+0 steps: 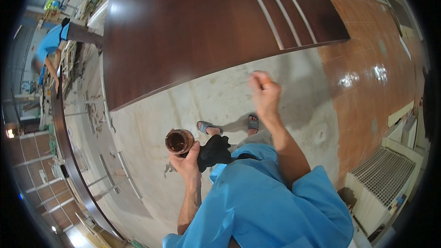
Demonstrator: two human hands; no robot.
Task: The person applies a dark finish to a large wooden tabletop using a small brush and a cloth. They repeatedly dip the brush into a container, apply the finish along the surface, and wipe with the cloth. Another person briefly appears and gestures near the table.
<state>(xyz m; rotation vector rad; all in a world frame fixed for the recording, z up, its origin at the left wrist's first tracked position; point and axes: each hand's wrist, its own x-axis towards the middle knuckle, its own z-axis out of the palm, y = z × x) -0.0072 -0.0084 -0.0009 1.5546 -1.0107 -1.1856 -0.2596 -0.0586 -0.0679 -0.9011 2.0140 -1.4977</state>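
Observation:
A round open jar (pixel 187 137) with dark brown liquid inside is gripped in my left hand (pixel 185 164), its rim and sides smeared brown. A crumpled black cloth (pixel 215 151) hangs beside that hand; whether my fingers also hold it I cannot tell. My right hand (pixel 265 93) is raised just off the near edge of a large dark brown wooden panel (pixel 193 27). Its fingers are closed together and somewhat blurred, and anything small between them is hidden. Three pale stripes (pixel 275 9) cross the panel toward its right end.
Behind the panel's left end, a person in a blue shirt (pixel 51 43) bends over a long dark board (pixel 69 156). Pale metal bars (pixel 130 174) stand low at the left. Orange tiled floor (pixel 367 64) meets grey concrete on the right, near a cream box with a grille (pixel 383 174).

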